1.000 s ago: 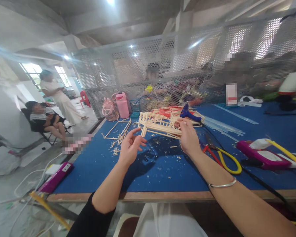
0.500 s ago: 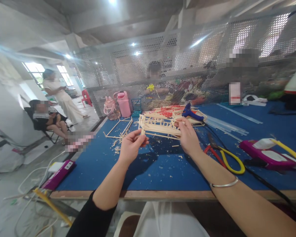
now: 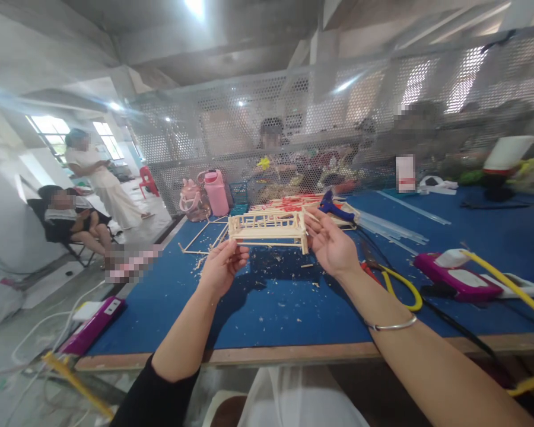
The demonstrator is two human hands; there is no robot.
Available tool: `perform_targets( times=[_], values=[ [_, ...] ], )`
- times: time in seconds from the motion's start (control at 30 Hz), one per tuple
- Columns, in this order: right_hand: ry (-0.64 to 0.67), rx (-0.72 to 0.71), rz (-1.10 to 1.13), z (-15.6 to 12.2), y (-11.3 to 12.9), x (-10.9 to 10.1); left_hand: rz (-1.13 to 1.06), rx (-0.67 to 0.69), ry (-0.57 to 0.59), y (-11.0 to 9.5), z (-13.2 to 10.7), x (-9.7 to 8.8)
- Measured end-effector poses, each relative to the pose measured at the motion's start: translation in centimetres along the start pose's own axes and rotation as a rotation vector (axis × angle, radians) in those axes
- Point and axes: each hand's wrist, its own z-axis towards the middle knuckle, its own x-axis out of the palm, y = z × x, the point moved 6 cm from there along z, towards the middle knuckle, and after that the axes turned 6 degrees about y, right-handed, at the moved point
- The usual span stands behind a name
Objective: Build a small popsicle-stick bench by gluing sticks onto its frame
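A miniature bench (image 3: pixel 269 231) made of pale wooden sticks is held up above the blue table, its slatted back on the far side. My left hand (image 3: pixel 225 264) pinches its left end between thumb and fingers. My right hand (image 3: pixel 333 243) is at the right end, its fingers around the end post and partly hidden by it. Behind the bench lie a blue glue gun (image 3: pixel 333 207) and a pile of red-tipped sticks (image 3: pixel 285 204). A stick frame (image 3: pixel 196 237) rests on the table to the left.
Pliers with red and yellow handles (image 3: pixel 403 287) lie right of my right forearm, near a purple power strip (image 3: pixel 454 276). Clear glue sticks (image 3: pixel 391 228) are farther back. Pink bottles (image 3: pixel 216 193) stand at the mesh screen (image 3: pixel 187 130). Another purple strip (image 3: pixel 95 326) sits at the left edge.
The bench has turned to face me more squarely, with its right end post now showing. My right hand has rolled so more of its palm shows. The view has shifted slightly right.
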Motion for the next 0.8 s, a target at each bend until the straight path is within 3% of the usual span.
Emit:
perform_targets(
  times=[0.17,0.3,0.37,0.47,0.57,0.73,0.8],
  values=[
    [0.048,-0.016,-0.010,-0.2,0.5,0.5,0.080,-0.004,-0.028,0.2,0.4,-0.5],
    [0.075,-0.042,-0.152,-0.1,0.1,0.6,0.500,0.082,-0.075,0.4,1.3,-1.8],
    [-0.006,-0.019,-0.325,0.2,-0.4,-0.5,0.701,0.129,-0.162,0.2,1.4,-2.6],
    [-0.166,0.040,-0.551,0.6,-1.2,-2.8,0.804,0.161,-0.302,-0.3,1.3,-3.7],
    [-0.232,0.035,-0.642,0.9,-1.5,-4.2,0.895,0.198,-0.322,-0.9,1.0,-3.5],
    [-0.053,-0.010,-0.806,1.3,-1.9,-2.7,0.941,0.189,-0.328,-0.5,0.7,-3.4],
    [0.047,-0.006,-0.843,1.4,-2.2,-1.5,0.947,0.155,-0.271,0.1,1.1,-3.1]
  ],
)
